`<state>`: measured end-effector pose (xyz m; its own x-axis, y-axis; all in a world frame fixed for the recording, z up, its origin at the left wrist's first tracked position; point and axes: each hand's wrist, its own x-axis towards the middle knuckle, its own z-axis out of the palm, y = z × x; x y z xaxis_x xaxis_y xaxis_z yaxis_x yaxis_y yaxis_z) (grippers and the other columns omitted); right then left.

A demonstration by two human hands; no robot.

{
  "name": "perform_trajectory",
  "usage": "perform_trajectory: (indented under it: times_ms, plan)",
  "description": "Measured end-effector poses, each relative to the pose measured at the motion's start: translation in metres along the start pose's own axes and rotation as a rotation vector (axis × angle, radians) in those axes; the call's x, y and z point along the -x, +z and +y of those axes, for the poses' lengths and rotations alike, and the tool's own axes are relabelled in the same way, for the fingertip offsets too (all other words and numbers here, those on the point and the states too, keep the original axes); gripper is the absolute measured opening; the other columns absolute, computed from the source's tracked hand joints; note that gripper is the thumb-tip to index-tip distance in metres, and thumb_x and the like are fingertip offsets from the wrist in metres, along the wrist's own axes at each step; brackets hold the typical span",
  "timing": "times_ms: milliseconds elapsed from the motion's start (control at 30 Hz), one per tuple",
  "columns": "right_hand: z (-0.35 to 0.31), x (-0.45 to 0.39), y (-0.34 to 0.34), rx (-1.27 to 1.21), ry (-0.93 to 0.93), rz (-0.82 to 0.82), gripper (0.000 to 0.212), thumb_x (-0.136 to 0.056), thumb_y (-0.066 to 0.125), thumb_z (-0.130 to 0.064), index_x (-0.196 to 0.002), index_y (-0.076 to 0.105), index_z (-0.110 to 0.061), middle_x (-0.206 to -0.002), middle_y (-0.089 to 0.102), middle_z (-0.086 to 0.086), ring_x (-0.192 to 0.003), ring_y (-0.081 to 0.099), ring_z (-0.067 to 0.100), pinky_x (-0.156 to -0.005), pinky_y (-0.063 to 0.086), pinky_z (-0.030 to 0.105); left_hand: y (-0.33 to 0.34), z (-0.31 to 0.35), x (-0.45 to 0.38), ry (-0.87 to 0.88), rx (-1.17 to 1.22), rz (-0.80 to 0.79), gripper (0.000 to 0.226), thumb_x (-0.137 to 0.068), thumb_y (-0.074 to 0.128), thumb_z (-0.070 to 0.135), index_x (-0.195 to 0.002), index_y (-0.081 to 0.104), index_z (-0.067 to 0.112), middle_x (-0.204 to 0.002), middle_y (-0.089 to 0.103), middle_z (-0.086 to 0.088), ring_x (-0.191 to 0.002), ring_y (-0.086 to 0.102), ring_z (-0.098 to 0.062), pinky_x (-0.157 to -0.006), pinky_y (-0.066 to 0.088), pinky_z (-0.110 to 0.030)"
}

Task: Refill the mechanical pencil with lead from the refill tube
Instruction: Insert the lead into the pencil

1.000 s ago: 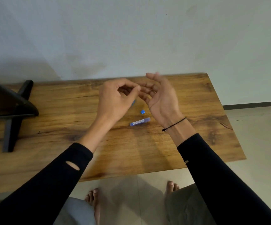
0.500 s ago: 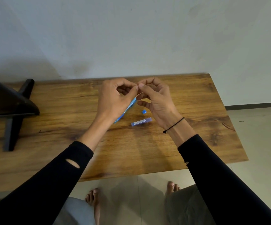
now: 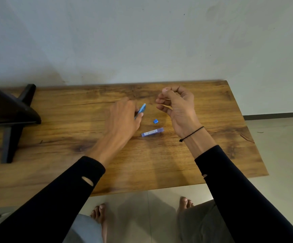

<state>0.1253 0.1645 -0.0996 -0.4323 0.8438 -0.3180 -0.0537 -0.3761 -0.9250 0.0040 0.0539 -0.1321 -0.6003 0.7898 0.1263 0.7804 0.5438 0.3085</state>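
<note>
My left hand [image 3: 123, 118] grips a blue mechanical pencil [image 3: 141, 109], whose upper end sticks out past the fingers toward the upper right. My right hand [image 3: 176, 106] hovers to the right of it, fingers curled and pinched together; whether anything thin is pinched between them I cannot tell. The blue refill tube [image 3: 152, 132] lies flat on the wooden table [image 3: 177, 163] between my wrists. A small blue cap [image 3: 155, 121] lies just above the tube.
A dark stand with a black leg [image 3: 10, 127] occupies the table's left end. The table backs onto a pale wall. Its front edge runs above my bare feet [image 3: 100, 213] on the tiled floor.
My hands were touching at the pencil's end. They have separated: the left one dropped lower with the pencil, the right one pulled off to the right.
</note>
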Motion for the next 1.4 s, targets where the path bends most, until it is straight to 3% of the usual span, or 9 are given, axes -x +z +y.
perform_trajectory:
  times_ms: [133, 200, 333, 400, 700, 867, 1100, 1233, 1400]
  plan:
    - [0.003, -0.002, 0.0, 0.044, -0.033, 0.002, 0.01, -0.098, 0.067, 0.0, -0.094, 0.062, -0.008, -0.087, 0.069, 0.008, -0.08, 0.072, 0.025, -0.076, 0.065, 0.035, -0.008, -0.004, -0.006, -0.088, 0.33, -0.057, 0.01, -0.092, 0.083, 0.034, -0.097, 0.081, 0.026, -0.085, 0.078, 0.012, -0.08, 0.076, -0.011, -0.073, 0.059, -0.035]
    - [0.003, -0.003, -0.001, 0.053, -0.048, -0.005, 0.012, -0.098, 0.067, 0.0, -0.092, 0.062, -0.009, -0.087, 0.07, 0.007, -0.078, 0.075, 0.023, -0.079, 0.065, 0.037, -0.012, -0.002, -0.007, -0.084, 0.485, -0.04, 0.008, -0.09, 0.086, 0.032, -0.094, 0.079, 0.028, -0.079, 0.075, 0.018, -0.073, 0.071, 0.001, -0.07, 0.06, -0.028]
    - [-0.001, 0.0, -0.004, -0.014, -0.047, -0.08, 0.009, -0.099, 0.067, -0.001, -0.094, 0.063, -0.007, -0.084, 0.076, 0.011, -0.079, 0.079, 0.026, -0.076, 0.067, 0.041, -0.011, -0.002, -0.009, -0.031, 0.626, -0.013, 0.013, -0.092, 0.085, 0.024, -0.095, 0.075, 0.031, -0.083, 0.075, 0.02, -0.073, 0.069, 0.008, -0.068, 0.053, -0.011]
    - [-0.003, 0.003, -0.005, -0.012, -0.065, -0.116, 0.007, -0.1, 0.066, -0.002, -0.095, 0.063, -0.006, -0.085, 0.077, 0.013, -0.081, 0.079, 0.029, -0.075, 0.067, 0.041, -0.01, -0.004, -0.01, -0.015, 0.636, -0.005, 0.011, -0.092, 0.085, 0.021, -0.097, 0.077, 0.027, -0.084, 0.075, 0.019, -0.075, 0.069, 0.011, -0.067, 0.05, -0.005]
    - [-0.006, 0.007, -0.005, 0.017, -0.129, -0.133, 0.007, -0.101, 0.065, -0.002, -0.095, 0.063, -0.004, -0.096, 0.075, 0.022, -0.086, 0.077, 0.04, -0.078, 0.066, 0.048, -0.011, -0.007, -0.009, 0.041, 0.637, 0.002, 0.014, -0.092, 0.086, 0.017, -0.098, 0.076, 0.025, -0.085, 0.073, 0.022, -0.078, 0.068, 0.015, -0.069, 0.05, -0.003]
    - [-0.005, 0.006, -0.006, 0.03, -0.15, -0.139, 0.006, -0.101, 0.068, -0.005, -0.097, 0.064, -0.004, -0.094, 0.075, 0.018, -0.08, 0.08, 0.028, -0.072, 0.067, 0.042, -0.01, -0.007, -0.009, 0.045, 0.63, -0.005, 0.014, -0.091, 0.086, 0.017, -0.099, 0.077, 0.023, -0.084, 0.072, 0.022, -0.079, 0.068, 0.017, -0.069, 0.051, -0.003]
    - [-0.003, 0.005, -0.005, 0.039, -0.16, -0.134, 0.005, -0.099, 0.07, -0.004, -0.096, 0.066, -0.004, -0.09, 0.075, 0.016, -0.08, 0.08, 0.026, -0.066, 0.066, 0.037, -0.009, -0.007, -0.01, 0.031, 0.628, -0.005, 0.014, -0.091, 0.086, 0.017, -0.099, 0.077, 0.023, -0.084, 0.073, 0.021, -0.079, 0.069, 0.015, -0.068, 0.051, -0.002]
    - [-0.003, 0.005, -0.006, 0.037, -0.165, -0.137, 0.005, -0.099, 0.07, -0.003, -0.096, 0.066, -0.003, -0.089, 0.075, 0.016, -0.081, 0.08, 0.028, -0.069, 0.067, 0.039, -0.009, -0.006, -0.009, 0.028, 0.62, -0.011, 0.014, -0.092, 0.086, 0.02, -0.099, 0.076, 0.026, -0.087, 0.074, 0.02, -0.083, 0.072, 0.006, -0.07, 0.053, -0.006]
    - [-0.002, 0.004, -0.007, 0.055, -0.177, -0.144, 0.004, -0.099, 0.07, -0.003, -0.098, 0.066, -0.001, -0.091, 0.075, 0.016, -0.08, 0.08, 0.026, -0.069, 0.067, 0.038, -0.01, -0.005, -0.009, 0.018, 0.609, -0.019, 0.016, -0.092, 0.086, 0.022, -0.098, 0.074, 0.031, -0.087, 0.073, 0.021, -0.081, 0.069, 0.008, -0.07, 0.053, -0.008]
